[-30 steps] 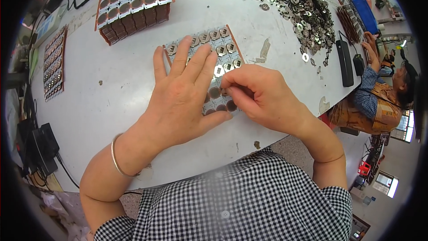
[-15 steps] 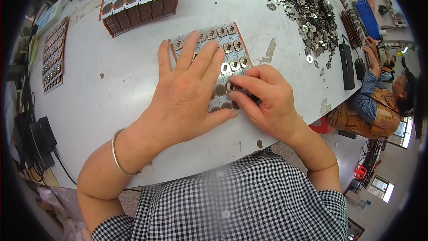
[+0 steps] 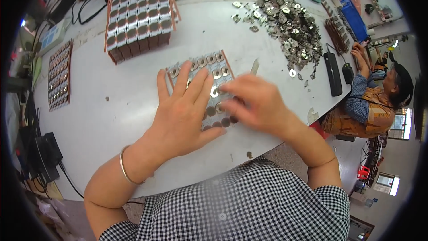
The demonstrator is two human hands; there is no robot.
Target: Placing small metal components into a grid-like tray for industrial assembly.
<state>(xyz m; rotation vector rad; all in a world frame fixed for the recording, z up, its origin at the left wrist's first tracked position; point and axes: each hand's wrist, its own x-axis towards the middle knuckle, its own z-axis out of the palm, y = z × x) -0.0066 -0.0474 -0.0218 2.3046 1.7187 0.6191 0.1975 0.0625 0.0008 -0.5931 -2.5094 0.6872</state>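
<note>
A circuit-board panel (image 3: 226, 79) with an orange-brown edge lies on the grey table in front of me. Shiny metal clips sit on its far rows, while the near rows show bare dark round pads. My left hand (image 3: 178, 118) rests flat across the panel's left part, fingers spread and hiding several places. Over the right side of the panel is my right hand (image 3: 262, 105), blurred, with curled fingers and the thumb close to the index finger. Something dark shows beneath those fingers, too unclear to name.
A tall stack of panels (image 3: 141, 13) stands at the far left, and another filled panel (image 3: 60, 78) lies left of it. Loose metal clips form a pile (image 3: 294, 27) at the far right, beside a long black device (image 3: 332, 73). Another person (image 3: 368, 105) sits at the right.
My view has shifted, so the panel appears lower. My right hand has moved from the near rows toward the middle of the panel. My left hand stays flat on it.
</note>
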